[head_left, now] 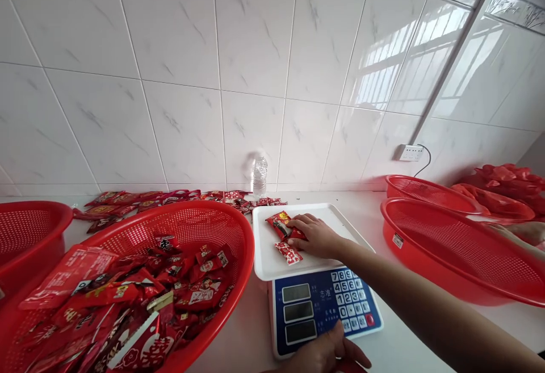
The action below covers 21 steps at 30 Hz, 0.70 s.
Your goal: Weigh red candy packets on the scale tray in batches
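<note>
My right hand (pixel 317 235) reaches over the white tray (pixel 336 217) of a weighing scale (pixel 326 310). Its fingers curl over shiny red snack packets (pixel 279 224), partly hiding them. Beside the fingertips lies a small red-and-white patterned packet (pixel 288 252). My left hand (pixel 326 353) is low in the picture, in front of the scale's blue keypad panel, fingers bent round something red (pixel 351 366) that the lower edge mostly cuts off. The scale's displays look dark.
At left, a big red basket (pixel 244 248) holds many red packets; another red basket (pixel 34 208) stands farther left. More packets (pixel 114 205) and a clear bottle (pixel 259 174) line the wall. Red baskets (pixel 426 248), red bags (pixel 506 185) and another person's arm (pixel 523 234) are at right.
</note>
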### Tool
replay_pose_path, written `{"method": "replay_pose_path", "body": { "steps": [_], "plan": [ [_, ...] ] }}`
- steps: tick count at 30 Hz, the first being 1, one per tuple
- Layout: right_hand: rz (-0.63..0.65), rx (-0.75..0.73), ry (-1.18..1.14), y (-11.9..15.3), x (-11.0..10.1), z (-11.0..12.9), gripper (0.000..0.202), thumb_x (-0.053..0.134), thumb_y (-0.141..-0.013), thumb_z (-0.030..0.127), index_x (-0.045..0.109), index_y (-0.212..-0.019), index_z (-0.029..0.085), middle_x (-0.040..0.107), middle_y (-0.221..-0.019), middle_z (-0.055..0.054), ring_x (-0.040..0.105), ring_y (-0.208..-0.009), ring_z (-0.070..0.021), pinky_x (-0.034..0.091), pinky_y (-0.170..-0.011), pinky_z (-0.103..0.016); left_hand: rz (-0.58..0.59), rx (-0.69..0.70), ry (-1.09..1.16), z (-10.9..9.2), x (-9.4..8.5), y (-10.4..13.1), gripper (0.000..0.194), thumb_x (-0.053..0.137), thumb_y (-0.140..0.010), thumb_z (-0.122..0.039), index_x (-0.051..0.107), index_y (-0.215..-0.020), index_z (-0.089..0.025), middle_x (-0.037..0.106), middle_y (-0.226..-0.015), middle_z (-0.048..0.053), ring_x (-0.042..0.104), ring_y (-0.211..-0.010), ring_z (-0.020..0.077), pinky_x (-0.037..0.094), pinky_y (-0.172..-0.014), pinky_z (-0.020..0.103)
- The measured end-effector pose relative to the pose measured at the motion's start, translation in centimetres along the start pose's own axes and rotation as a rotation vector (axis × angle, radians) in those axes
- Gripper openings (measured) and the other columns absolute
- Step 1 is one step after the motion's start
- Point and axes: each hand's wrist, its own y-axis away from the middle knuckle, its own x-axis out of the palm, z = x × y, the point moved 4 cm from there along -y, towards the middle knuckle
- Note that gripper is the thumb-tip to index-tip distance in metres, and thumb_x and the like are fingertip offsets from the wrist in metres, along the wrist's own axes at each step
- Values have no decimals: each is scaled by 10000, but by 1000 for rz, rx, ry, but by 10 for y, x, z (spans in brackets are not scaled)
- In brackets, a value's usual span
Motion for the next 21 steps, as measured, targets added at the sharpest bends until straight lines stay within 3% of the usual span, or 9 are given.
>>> {"method": "replay_pose_path", "body": {
  "steps": [3,7,12,16,21],
  "plan": [
    [-80,14,41,-2,-2,-5,345,534,-883,479,599,-1129,245,611,-1174,-81,523,-1091,-246,409,-899,-370,3,11,-13,0,0,0,712,422,-810,-738,728,-796,-95,549,-659,43,461,-597,123,332,-681,225],
    [-200,70,51,-9,-11,-17,257,481,-924,425,618,-986,217,652,-976,-75,576,-920,-213,423,-750,-308,-5,31,-30,-3,2,4,664,454,-818,-708,733,-804,-106,570,-678,45,440,-573,109,322,-656,211],
    [-362,149,6,-6,-38,-37,234,438,-945,399,610,-942,241,663,-934,-27,615,-845,-159,419,-695,-248,-2,38,-3,-6,4,8,575,536,-818,-647,733,-796,-107,568,-687,40,465,-608,105,339,-685,198],
    [-498,332,0,31,-72,-90,327,397,-932,490,602,-913,236,679,-889,-33,644,-761,-170,421,-615,-246,18,39,7,-4,3,8,544,565,-806,-632,733,-827,-115,552,-678,28,462,-614,117,352,-707,218],
    [-634,631,79,118,-102,-186,389,434,-842,574,616,-891,235,694,-813,-80,632,-662,-235,408,-541,-309,-11,91,-56,-5,-1,10,518,576,-818,-595,739,-872,-106,619,-789,72,542,-728,139,383,-826,262]
  ]
}}
